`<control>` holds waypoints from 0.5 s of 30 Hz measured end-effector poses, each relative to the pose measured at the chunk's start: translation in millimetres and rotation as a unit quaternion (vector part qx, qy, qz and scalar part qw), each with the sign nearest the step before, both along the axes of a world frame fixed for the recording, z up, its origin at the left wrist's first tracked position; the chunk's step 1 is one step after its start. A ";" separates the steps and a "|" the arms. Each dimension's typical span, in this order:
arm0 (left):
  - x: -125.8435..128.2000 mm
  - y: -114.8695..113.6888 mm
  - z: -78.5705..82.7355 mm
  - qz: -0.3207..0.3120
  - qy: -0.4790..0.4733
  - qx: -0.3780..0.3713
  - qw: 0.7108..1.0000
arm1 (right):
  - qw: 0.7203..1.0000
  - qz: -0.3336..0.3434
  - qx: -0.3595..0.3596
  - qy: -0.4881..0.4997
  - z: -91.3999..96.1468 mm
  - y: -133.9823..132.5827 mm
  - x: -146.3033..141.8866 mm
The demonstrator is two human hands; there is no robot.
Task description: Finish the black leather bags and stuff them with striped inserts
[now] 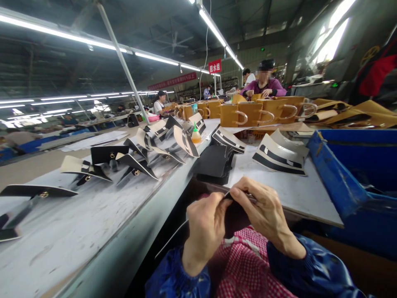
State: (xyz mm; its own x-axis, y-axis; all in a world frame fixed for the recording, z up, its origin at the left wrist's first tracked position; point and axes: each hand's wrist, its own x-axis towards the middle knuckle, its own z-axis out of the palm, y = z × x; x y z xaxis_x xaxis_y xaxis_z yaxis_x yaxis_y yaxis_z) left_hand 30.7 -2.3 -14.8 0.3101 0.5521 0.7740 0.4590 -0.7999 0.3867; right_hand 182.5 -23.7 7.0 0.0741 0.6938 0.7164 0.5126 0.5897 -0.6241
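Note:
Both my hands are low in the middle of the view, over my lap with its red checked cloth. My left hand (206,225) and my right hand (263,211) are closed together on one flat black piece (234,219), fingers pinching its top edge. Blue sleeves cover both wrists. The piece sits just in front of the near edge of the grey work board (288,194). A stack of black flat pieces (214,163) lies on that board beyond my hands, next to a black-and-white cut piece (277,157).
A long grey belt table (77,223) runs on the left with several folded black-and-white pieces on it. A small glue bottle (196,135) stands further back. A blue bin (350,182) is at right. Tan bags (248,114) line up far ahead, where other people work.

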 end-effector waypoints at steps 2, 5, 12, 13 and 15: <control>-3.8 4.8 1.3 -0.007 -0.016 0.006 1.000 | 0.991 0.063 -0.108 0.041 2.3 -1.2 8.6; -10.1 15.3 5.4 -0.005 -0.107 -0.039 0.993 | 0.953 0.198 -0.208 0.095 5.1 6.9 26.8; 6.1 40.5 11.0 -0.077 -0.200 -0.112 0.970 | 0.941 0.303 -0.140 -0.051 -6.4 51.1 14.4; 8.2 42.0 12.1 -0.076 -0.192 -0.111 0.972 | 0.935 0.319 -0.148 -0.050 -9.9 54.3 8.5; 5.2 43.1 15.9 -0.054 -0.160 -0.104 0.980 | 0.924 0.339 -0.174 -0.027 -16.2 57.7 1.2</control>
